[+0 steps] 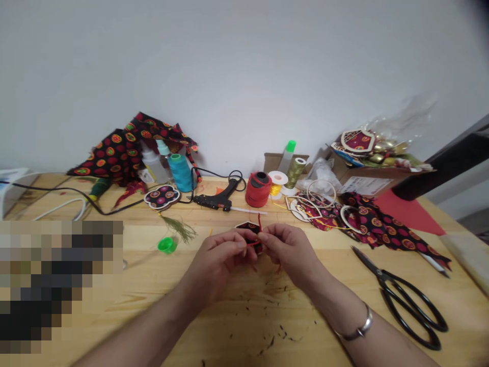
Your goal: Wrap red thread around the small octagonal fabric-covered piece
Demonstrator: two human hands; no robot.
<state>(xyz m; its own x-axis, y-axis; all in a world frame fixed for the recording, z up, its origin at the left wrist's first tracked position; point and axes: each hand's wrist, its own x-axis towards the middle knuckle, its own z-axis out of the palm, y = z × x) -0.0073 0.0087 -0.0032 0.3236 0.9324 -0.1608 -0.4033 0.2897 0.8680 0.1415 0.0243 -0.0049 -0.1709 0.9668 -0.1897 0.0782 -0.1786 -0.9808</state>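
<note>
Both hands meet over the middle of the table around a small dark patterned fabric ornament (249, 226) with a pale wooden rim. My left hand (225, 251) has its fingers closed at the ornament's left side, with a stretch of red cord between the hands. Pinched between the thumb and finger of my right hand (286, 245) is the red cord (259, 220), whose end sticks up above the fingertips. The fingers hide much of the ornament. Behind the hands stands a spool of red cord (256, 191).
Black scissors (395, 293) lie to the right, a green cap (167, 245) to the left. Behind are a glue gun (216, 199), a turquoise thread cone (179, 173), a tasselled flower ornament (162, 197), and patterned fabric (401, 229) with wooden rings. A cardboard box (367, 178) stands at back right.
</note>
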